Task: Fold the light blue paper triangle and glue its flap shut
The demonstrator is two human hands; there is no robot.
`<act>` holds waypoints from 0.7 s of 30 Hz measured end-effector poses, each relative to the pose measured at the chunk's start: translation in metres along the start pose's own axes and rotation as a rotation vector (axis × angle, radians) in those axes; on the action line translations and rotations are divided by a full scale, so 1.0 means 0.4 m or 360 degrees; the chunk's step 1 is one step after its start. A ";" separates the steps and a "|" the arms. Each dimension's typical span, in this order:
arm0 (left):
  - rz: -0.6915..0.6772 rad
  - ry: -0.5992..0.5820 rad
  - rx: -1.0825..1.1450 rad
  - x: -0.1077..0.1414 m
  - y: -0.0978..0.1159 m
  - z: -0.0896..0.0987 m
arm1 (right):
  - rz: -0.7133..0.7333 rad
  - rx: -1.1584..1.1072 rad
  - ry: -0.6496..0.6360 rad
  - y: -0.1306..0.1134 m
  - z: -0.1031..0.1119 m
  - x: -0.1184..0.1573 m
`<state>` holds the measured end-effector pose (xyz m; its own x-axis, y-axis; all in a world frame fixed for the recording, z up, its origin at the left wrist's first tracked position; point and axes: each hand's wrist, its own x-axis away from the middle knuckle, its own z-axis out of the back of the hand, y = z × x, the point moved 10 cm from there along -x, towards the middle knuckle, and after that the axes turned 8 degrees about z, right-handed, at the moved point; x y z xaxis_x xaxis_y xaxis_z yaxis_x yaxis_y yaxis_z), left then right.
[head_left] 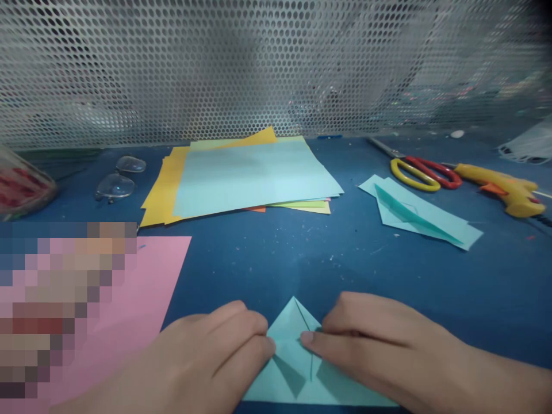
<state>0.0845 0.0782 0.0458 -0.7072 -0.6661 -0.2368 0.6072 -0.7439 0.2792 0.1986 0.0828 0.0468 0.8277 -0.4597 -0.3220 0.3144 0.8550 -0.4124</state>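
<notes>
A light blue sheet of paper [287, 351] lies at the front of the table, folded to a point at its far end, with creases and raised flaps in its middle. My left hand [215, 351] grips the paper's left side, thumb on top and fingers curled at the edge. On the right side my right hand [379, 339] does the same, its thumb pressing near the centre crease. The fingertips under the paper are hidden.
Behind lies a stack of coloured paper [254, 172]. A folded blue paper piece [418, 213], scissors [414, 167] and a yellow glue gun [504, 184] are at right. Pink paper [150, 282], glasses [116, 181] and a container [26, 184] are at left. Perforated metal [259, 69] rises behind.
</notes>
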 end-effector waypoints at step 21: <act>-0.0073 0.0137 -0.0393 0.022 0.033 0.001 | 0.0447 -0.0024 -0.0297 -0.068 -0.040 -0.011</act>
<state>0.0861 0.0624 0.0479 -0.7091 -0.6257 -0.3252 0.6526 -0.7570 0.0333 0.1789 0.0579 0.0458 0.9523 -0.1535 -0.2637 0.0562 0.9377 -0.3429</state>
